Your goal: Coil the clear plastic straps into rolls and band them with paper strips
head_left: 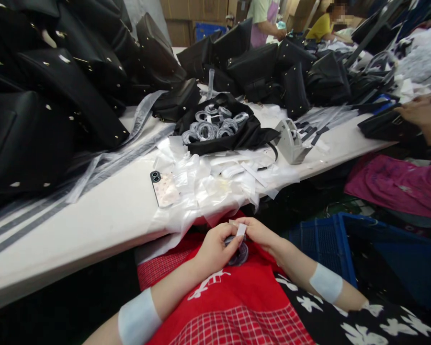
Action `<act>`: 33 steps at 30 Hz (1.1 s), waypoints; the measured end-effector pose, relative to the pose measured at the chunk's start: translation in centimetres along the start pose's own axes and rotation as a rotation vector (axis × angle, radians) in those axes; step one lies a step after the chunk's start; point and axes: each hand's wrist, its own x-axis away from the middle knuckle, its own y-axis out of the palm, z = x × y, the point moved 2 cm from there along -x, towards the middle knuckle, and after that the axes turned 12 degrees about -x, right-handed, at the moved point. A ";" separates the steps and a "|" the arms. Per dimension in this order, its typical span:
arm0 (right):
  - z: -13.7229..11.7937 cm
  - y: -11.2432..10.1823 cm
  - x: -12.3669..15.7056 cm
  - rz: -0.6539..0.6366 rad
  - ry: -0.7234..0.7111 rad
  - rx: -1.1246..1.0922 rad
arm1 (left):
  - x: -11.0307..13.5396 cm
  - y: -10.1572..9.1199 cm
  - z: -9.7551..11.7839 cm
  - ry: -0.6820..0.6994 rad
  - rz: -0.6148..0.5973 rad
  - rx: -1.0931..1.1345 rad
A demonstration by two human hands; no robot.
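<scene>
Gripping a grey translucent coil (241,255) at near centre, the left hand (213,247) met the right hand (255,232), pinched on a small white strip (241,229). That coil seemed unfinished; similar ring-shaped coils (206,130), apparently done, lay farther off on black fabric (221,145).

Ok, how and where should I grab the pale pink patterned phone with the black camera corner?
Probably take the phone by its left long edge, coming from the left, finger beneath, thumb on top: it lies flat, camera side up, with translucent white plastic sheets crowding its right.
</scene>
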 end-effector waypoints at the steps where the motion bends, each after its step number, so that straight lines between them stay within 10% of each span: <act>1: 0.1 0.3 0.2 0.021 -0.018 -0.024 | 0.1 -0.1 0.2 0.017 0.022 -0.003; 8: -1.1 0.4 1.9 0.137 -0.294 0.159 | 0.3 0.0 -1.0 -0.201 0.109 -0.002; 14: -2.3 -0.4 2.3 -0.090 -0.185 0.116 | 0.2 0.8 -1.0 -0.283 0.102 0.057; 33: -2.8 -0.7 1.6 -0.086 -0.002 0.154 | 1.4 0.9 -0.1 -0.198 0.204 0.039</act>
